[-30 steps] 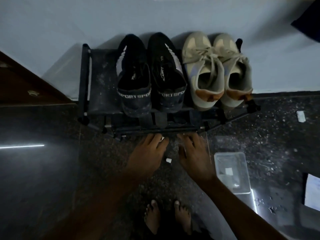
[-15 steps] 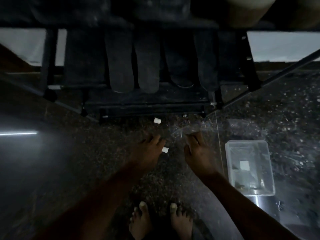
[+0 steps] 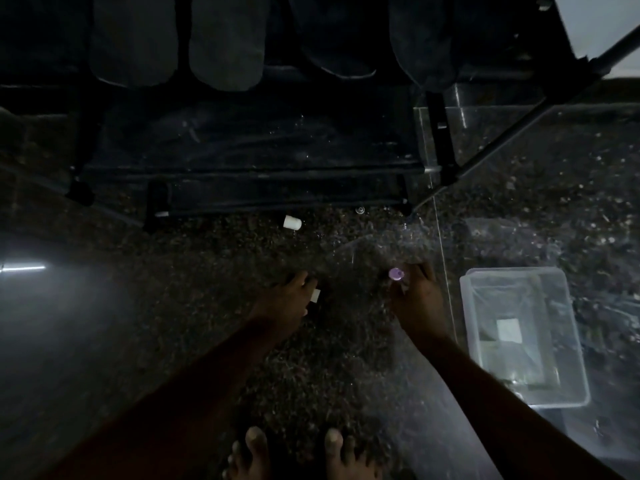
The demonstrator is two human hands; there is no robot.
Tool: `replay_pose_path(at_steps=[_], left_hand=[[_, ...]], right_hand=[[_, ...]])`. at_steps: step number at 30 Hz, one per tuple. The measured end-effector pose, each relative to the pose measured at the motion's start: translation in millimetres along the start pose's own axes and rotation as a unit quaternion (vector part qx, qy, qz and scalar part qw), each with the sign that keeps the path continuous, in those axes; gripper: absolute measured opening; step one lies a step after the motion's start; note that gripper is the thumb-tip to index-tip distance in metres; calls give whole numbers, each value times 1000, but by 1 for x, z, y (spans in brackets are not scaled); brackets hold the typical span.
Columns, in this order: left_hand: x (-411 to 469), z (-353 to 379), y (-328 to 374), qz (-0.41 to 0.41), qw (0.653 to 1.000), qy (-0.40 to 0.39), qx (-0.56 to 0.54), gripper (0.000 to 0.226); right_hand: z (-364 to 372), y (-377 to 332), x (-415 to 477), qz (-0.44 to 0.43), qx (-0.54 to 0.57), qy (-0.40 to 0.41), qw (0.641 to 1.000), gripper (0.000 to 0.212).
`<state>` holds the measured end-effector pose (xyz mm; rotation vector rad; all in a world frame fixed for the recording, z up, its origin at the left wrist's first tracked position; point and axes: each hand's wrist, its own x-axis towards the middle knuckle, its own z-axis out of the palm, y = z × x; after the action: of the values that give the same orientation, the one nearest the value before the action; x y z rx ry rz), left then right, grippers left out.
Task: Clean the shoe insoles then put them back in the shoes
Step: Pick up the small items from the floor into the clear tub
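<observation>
Purple cap (image 3: 396, 274) newly in right hand (image 3: 417, 303) (left hand (image 3: 284, 303) nearby)

A black tube-and-fabric shoe rack (image 3: 249, 161) blocks the whole upper frame. Its front bar sits at floor level, and dark flat insoles (image 3: 225, 46) overhang the shelf edge above. A slanted black rack tube (image 3: 519, 126) cuts across the upper right. Below the rack runs a strip of speckled dark stone floor (image 3: 207, 271), broken only by a small white cylindrical cap (image 3: 292, 222). The left hand (image 3: 287, 303) and the right hand (image 3: 415, 303), which grips a small purple round-capped object (image 3: 396, 274), leave a bare gap between them. A clear rectangular plastic tub (image 3: 512, 270) stands just beside the right hand. The floor lies open at the left, and bare feet (image 3: 256, 448) fill the bottom centre.
</observation>
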<state>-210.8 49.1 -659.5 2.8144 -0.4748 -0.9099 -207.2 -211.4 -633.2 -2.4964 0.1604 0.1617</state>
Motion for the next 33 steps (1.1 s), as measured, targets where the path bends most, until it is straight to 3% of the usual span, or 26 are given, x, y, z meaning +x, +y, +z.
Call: replay_pose_path(at_steps=[3,11,15,18,25,33], left_hand=[[12,6,-2,22,999,19,-21,60],[30,8,-5,74,994,62,-55,42],[31,-1,9,69,992,65,-86,32],[30,-13,31,63,987,62,-131,33],[39,-42,97,73,978,106,-162,23],[62,-63,186,149,951,159,-219,13]], right_hand=[[11,16,8,49,17,2,999,11],[30,42,19,49,34,-14,998,39],[21,42,16,56,59,2,997,38],[8,42,13,60,80,21,995,25],[-41,48,-3,36,80,84,993,19],[-95,83,-21,41,100,152,982,25]])
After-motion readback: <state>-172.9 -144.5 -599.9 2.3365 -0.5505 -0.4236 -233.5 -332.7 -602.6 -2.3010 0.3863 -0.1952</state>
